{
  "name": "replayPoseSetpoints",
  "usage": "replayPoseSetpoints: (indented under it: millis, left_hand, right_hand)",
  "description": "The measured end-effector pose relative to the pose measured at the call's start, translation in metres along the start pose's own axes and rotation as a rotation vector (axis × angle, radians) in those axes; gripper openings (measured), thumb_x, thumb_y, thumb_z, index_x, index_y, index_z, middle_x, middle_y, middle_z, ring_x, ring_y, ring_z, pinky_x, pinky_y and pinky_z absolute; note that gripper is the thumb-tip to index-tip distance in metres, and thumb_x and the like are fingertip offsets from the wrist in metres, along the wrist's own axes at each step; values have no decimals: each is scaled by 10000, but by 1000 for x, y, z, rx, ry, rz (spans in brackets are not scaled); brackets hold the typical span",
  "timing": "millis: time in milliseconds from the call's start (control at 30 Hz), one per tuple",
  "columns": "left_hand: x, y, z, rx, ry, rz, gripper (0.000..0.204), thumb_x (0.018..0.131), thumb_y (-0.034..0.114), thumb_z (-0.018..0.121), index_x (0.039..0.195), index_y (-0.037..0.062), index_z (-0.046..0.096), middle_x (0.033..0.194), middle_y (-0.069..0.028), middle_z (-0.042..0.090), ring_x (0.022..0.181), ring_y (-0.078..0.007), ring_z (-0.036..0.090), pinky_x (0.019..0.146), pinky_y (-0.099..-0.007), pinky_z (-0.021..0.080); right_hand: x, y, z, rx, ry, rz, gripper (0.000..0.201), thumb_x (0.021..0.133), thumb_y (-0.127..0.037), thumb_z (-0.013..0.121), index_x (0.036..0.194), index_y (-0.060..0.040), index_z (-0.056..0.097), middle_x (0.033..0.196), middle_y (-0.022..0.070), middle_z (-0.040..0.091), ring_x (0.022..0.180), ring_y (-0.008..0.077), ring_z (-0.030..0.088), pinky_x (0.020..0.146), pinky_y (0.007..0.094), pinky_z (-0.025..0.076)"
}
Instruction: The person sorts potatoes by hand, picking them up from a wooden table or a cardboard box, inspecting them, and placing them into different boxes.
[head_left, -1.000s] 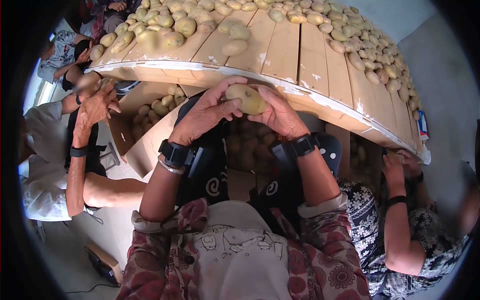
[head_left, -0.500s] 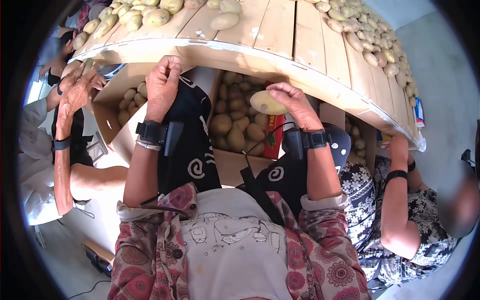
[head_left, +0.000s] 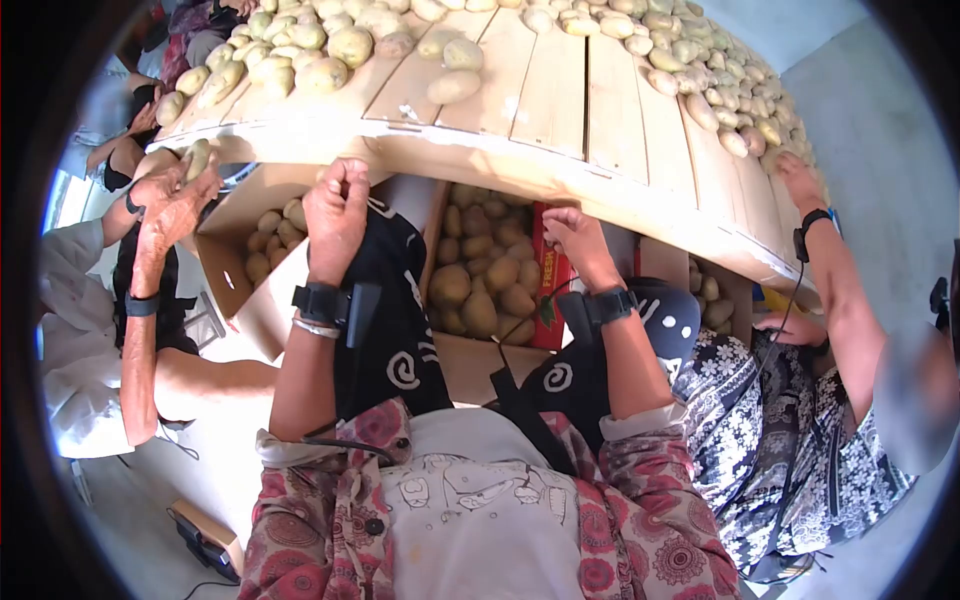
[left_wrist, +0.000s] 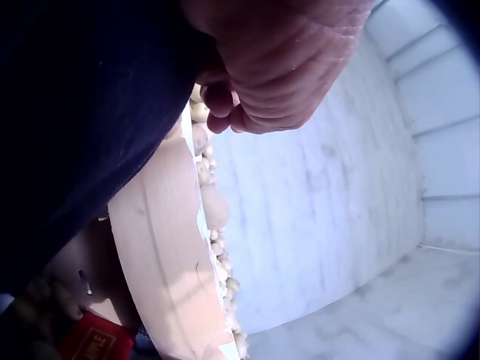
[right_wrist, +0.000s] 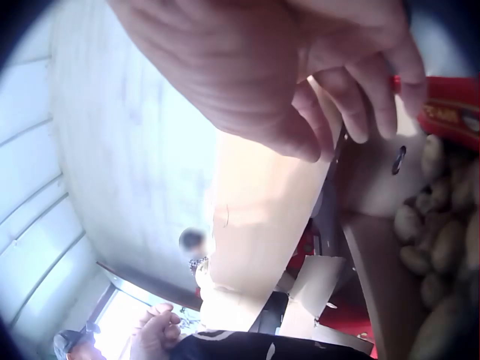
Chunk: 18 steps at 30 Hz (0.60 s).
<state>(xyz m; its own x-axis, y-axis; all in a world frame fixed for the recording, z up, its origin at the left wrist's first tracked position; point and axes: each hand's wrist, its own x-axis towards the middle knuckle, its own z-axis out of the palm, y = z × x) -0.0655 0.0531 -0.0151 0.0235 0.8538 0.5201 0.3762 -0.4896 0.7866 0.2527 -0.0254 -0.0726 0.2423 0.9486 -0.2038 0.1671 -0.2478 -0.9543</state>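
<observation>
In the head view the left hand (head_left: 337, 220) is raised above the left thigh near the table's edge, fingers curled, gripping nothing visible. Its fingers are bent inward in the left wrist view too. The right hand (head_left: 585, 248) hangs beside the red-trimmed box; in the right wrist view this hand (right_wrist: 300, 67) has relaxed, slightly bent fingers and is empty. Between the knees, the open box (head_left: 485, 352) holds several potatoes (head_left: 480, 312). More potatoes (head_left: 453, 86) lie on the wooden table (head_left: 545, 95) in front.
At the left a person holds a potato (head_left: 199, 158) beside another potato carton (head_left: 222, 265). At the right another person's hand (head_left: 797, 180) reaches onto the table among potatoes. A third potato box (head_left: 742, 300) stands under the table's right side. Cables hang near the arms.
The hands have parted since the earliest frame, and the potato held half a second ago has left the right hand. The person at the right has stretched a hand onto the table.
</observation>
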Motion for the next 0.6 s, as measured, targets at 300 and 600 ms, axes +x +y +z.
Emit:
replayPoseSetpoints:
  millis: [300,600]
  left_hand:
    - [-2,15,-4,-28,-3,-50,113,906,61,548,804,11,544,694,-20,543,628,-74,475,604,-229,425]
    - [5,11,-4,-68,-10,-47,61,872,30,559,914,1,593,669,-93,584,572,-140,547,549,-283,451]
  right_hand:
    - [-18,-24,15,237,-133,84,221,887,-251,637,765,-68,609,732,19,636,701,82,593,646,228,471]
    - [23,-132,43,44,-282,-255,235,893,-180,633,1077,-43,585,967,13,639,862,115,607,751,245,485]
